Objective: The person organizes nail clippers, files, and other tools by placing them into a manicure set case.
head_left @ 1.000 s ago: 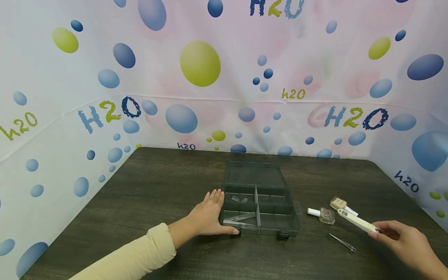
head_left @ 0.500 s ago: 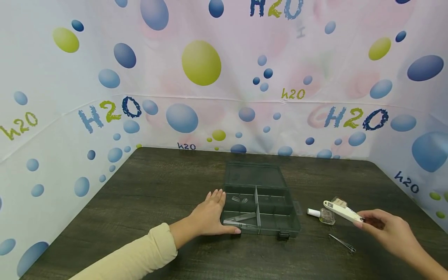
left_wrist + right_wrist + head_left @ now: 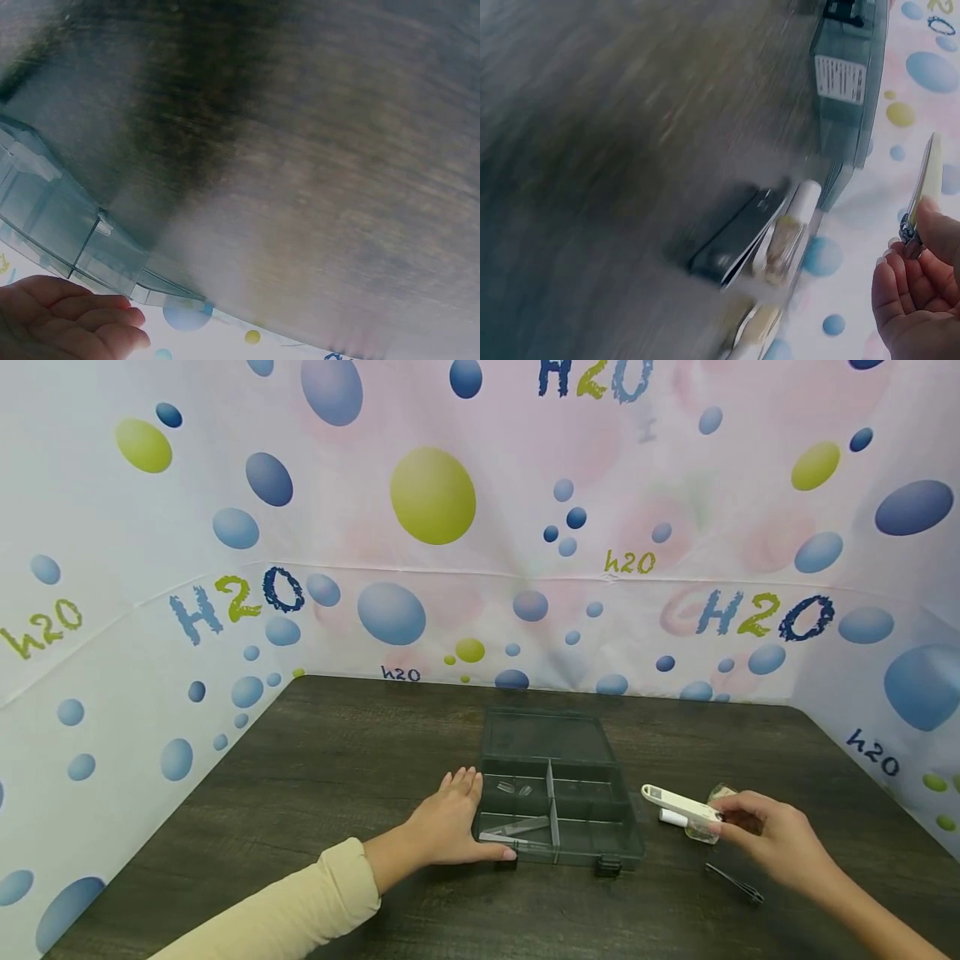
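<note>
My left hand rests against the left side of a clear grey compartment box, its thumb stretched along the front near a latch. The box lies with its lid laid back. My right hand pinches a cream-cased nail clipper by its metal end, above the table right of the box; its free end points left toward the box. Under and behind that hand lie a white-capped clear nail polish bottle and a second bottle, both partly covered. Nearer the front lies a metal nail clipper.
Dividers split the box into compartments. The front-left one holds slim pale strips; small clear pieces lie in the back-left one. A dark wooden table carries everything, with a printed curtain around its back and sides.
My right hand has carried the cream nail clipper left, over the bottles and close to the box's right side. The left hand and the box have stayed in place.
</note>
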Tool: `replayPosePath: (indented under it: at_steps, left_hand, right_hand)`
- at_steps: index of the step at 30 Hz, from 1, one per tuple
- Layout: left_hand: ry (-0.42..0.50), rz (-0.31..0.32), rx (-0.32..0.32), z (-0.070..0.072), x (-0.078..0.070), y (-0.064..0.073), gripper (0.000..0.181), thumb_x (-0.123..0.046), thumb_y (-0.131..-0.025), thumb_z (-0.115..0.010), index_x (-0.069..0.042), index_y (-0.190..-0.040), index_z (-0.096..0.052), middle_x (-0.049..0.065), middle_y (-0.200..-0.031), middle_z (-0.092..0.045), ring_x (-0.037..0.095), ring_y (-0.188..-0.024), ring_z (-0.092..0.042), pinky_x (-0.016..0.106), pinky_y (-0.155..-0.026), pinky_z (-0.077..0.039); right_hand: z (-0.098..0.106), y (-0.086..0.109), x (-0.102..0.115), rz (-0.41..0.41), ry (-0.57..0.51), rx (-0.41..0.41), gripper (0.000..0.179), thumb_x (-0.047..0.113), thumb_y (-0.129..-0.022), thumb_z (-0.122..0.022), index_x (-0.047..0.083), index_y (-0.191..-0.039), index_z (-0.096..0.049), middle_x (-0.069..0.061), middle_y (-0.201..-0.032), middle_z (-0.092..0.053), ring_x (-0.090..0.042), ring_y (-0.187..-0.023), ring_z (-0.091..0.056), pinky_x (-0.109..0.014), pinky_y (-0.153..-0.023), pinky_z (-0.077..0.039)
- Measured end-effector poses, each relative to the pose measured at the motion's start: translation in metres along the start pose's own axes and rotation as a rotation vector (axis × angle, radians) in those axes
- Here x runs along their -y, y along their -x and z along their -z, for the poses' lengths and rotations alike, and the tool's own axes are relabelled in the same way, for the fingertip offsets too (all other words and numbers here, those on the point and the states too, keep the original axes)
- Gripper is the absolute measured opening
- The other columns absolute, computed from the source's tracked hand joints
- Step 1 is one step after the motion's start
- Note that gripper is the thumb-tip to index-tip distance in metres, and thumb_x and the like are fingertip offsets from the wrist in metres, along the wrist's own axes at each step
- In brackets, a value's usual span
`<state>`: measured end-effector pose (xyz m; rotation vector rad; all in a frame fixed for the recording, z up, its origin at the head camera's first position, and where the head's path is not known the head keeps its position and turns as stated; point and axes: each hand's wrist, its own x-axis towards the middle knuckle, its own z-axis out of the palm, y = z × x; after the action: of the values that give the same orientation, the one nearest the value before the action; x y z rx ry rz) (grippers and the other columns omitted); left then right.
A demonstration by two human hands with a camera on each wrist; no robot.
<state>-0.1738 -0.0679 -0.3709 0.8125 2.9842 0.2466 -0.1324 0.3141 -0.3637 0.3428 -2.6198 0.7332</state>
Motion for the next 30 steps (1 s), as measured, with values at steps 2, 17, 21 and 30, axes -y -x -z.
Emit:
replayPosePath:
  at_steps: [2,17,21,30]
  left_hand:
    - [-0.002,0.001,0.001,0.000,0.000,0.000,0.107,-0.071,-0.075,-0.056,0.006,-0.143,-0.028,0.025,-0.148,-0.027,0.037,-0.140,-0.025,0.047,-0.114,-0.023]
    - [0.001,0.006,0.010,0.001,-0.001,0.000,0.106,-0.070,-0.075,-0.056,0.006,-0.143,-0.027,0.025,-0.149,-0.027,0.036,-0.140,-0.025,0.046,-0.114,-0.023]
    - [-0.005,0.005,0.012,0.001,0.000,0.000,0.106,-0.071,-0.076,-0.056,0.006,-0.143,-0.027,0.025,-0.149,-0.027,0.036,-0.140,-0.025,0.046,-0.114,-0.024]
    - [-0.002,0.003,0.011,0.001,0.000,0.000,0.106,-0.070,-0.076,-0.057,0.006,-0.143,-0.027,0.025,-0.148,-0.027,0.035,-0.140,-0.025,0.046,-0.114,-0.024]
  right_hand:
    - [-0.004,-0.003,0.005,0.016,-0.019,0.011,0.019,0.004,-0.071,-0.076,0.004,-0.088,-0.069,0.004,-0.075,-0.060,0.009,-0.062,-0.048,-0.018,-0.049,-0.044]
    - [-0.027,-0.019,0.037,0.124,-0.154,0.155,0.015,0.006,-0.075,-0.073,0.008,-0.089,-0.068,0.006,-0.077,-0.061,0.006,-0.064,-0.049,-0.020,-0.053,-0.045]
    - [-0.033,-0.021,0.042,0.158,-0.138,0.171,0.014,0.006,-0.075,-0.073,0.009,-0.088,-0.068,0.009,-0.076,-0.059,0.006,-0.062,-0.045,-0.019,-0.051,-0.042]
    - [-0.044,-0.028,0.047,0.227,-0.093,0.218,0.014,0.010,-0.076,-0.073,0.007,-0.089,-0.068,0.009,-0.076,-0.058,0.006,-0.061,-0.041,-0.018,-0.049,-0.040]
